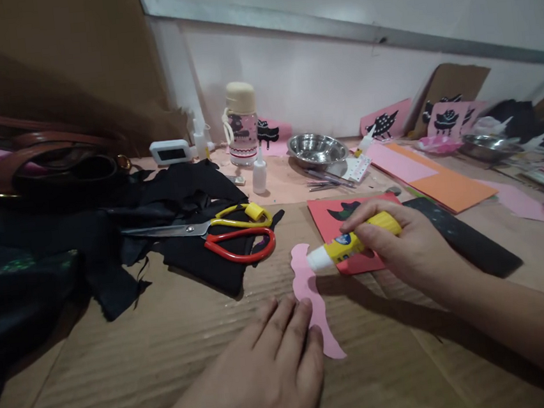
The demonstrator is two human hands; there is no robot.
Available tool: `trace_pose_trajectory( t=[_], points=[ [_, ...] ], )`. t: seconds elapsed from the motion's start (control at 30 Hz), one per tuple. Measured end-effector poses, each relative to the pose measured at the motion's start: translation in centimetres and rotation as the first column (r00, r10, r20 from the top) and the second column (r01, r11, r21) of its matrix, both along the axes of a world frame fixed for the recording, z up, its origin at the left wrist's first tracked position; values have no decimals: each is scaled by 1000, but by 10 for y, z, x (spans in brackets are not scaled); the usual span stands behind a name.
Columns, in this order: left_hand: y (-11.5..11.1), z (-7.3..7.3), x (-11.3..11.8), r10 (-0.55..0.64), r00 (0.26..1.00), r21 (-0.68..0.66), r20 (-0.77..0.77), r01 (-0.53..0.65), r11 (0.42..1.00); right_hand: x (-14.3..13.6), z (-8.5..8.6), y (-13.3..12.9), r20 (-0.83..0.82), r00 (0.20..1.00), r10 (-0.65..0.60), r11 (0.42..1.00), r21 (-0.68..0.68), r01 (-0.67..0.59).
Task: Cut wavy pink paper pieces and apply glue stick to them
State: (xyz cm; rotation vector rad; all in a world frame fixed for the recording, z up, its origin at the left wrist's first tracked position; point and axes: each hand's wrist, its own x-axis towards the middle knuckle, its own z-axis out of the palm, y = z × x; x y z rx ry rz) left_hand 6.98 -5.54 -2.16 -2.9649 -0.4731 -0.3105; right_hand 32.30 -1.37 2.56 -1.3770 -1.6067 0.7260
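Observation:
A wavy-edged strip of pink paper [303, 284] lies on the cardboard in front of me. My left hand [273, 364] rests flat, its fingertips pressing on the strip's left edge. In my right hand [401, 243] is a yellow glue stick [353, 246], tilted so its white end meets or hovers just over the strip's upper part; I cannot tell which. Partly under that hand lies a red card [322, 225] with a dark shape on it. Left of the strip, scissors [207, 229] with one yellow and one red handle lie on black cloth [201, 268].
Farther back stand a small bottle [259, 174], a cream-lidded flask [241, 127] and a metal bowl [317, 151]. Orange paper [457, 176] and a black strip [467, 236] lie to the right. A brown-strapped bag [46, 155] sits at the left.

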Motion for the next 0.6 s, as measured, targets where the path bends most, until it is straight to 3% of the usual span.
trace_pose_trajectory(
  t=[0.3, 0.53, 0.6],
  points=[
    [-1, -2, 2, 10, 995, 2, 100, -10, 1000, -14, 1, -4, 9, 958, 287, 935, -220, -278],
    [2, -6, 4, 27, 986, 100, 167, -45, 994, -18, -11, 9, -23, 776, 630, 772, -94, -629],
    [2, -11, 3, 53, 986, 107, 159, -70, 992, -19, -18, 10, -114, 802, 586, 800, -75, -596]
  ],
)
